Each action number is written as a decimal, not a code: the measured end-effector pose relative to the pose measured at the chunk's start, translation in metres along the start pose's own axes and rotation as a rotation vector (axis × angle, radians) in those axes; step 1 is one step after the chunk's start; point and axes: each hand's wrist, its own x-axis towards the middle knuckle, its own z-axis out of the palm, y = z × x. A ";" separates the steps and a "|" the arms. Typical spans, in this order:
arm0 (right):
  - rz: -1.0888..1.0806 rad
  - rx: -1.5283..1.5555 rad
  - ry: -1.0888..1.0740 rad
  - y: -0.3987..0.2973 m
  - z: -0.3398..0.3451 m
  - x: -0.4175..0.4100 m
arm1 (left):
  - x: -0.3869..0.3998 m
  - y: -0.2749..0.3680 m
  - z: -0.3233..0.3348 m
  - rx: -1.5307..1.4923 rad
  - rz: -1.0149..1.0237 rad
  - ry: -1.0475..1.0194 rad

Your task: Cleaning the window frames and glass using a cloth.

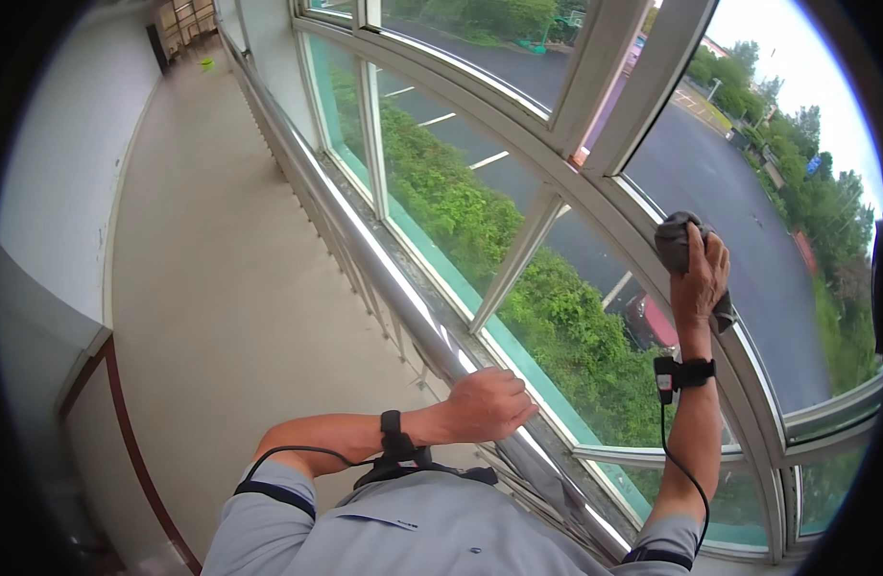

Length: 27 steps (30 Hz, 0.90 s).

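Observation:
My right hand (701,277) grips a dark grey cloth (677,241) and presses it to the white window frame (647,209), beside a large glass pane (729,216). A loose end of the cloth hangs out below the palm. My left hand (488,407) is curled into a fist above the shiny metal handrail (413,317); nothing shows in it, and I cannot tell whether it touches the rail. Another grey cloth (539,471) appears to be draped over the handrail just below the fist.
The handrail, on metal balusters (384,317), runs between me and the windows. A narrow sill (441,302) lies behind it. The corridor floor (211,237) stretches away beside a white wall (67,165). A bright green object (207,65) stands far off. Wired straps circle both wrists.

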 end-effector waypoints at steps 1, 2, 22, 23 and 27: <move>-0.010 0.001 0.022 0.003 0.001 -0.006 | -0.001 0.000 0.002 0.021 -0.013 -0.005; -0.017 -0.013 -0.010 0.010 0.000 -0.013 | -0.001 -0.002 0.004 0.015 0.003 -0.016; 0.090 -0.251 -0.031 0.180 -0.132 -0.191 | -0.007 0.001 0.011 0.088 0.002 0.037; 0.090 -0.248 -0.029 0.186 -0.137 -0.199 | -0.007 0.001 0.011 0.091 0.001 0.038; 0.174 -0.312 -0.013 0.209 -0.156 -0.225 | -0.005 0.002 0.009 0.121 0.012 0.054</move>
